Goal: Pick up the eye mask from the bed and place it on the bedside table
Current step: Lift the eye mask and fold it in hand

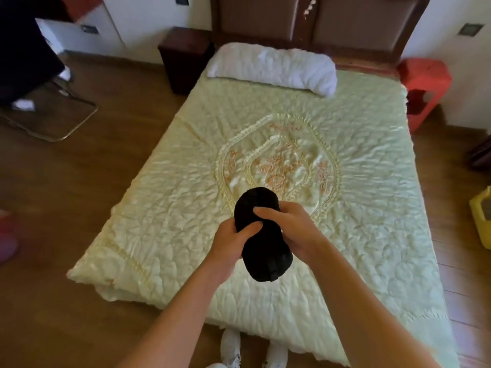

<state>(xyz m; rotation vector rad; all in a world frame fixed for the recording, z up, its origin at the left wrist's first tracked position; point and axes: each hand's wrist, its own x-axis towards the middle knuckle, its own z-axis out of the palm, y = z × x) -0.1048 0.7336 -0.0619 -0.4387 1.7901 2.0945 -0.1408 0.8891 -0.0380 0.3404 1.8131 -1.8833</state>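
Your left hand (230, 241) and right hand (288, 224) both grip black eye mask (261, 235), held above bed (358, 181) foot. Dark bedside surface (183, 57) left of bed's pillow (273, 66).

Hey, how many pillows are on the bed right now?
1. A single white pillow lies across the head of the bed, just below the headboard. Nothing else pillow-like shows on the quilt; none seems hidden.

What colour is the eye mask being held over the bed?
Plain black; the eye mask shows best in the head view, gripped by the left hand and right hand.
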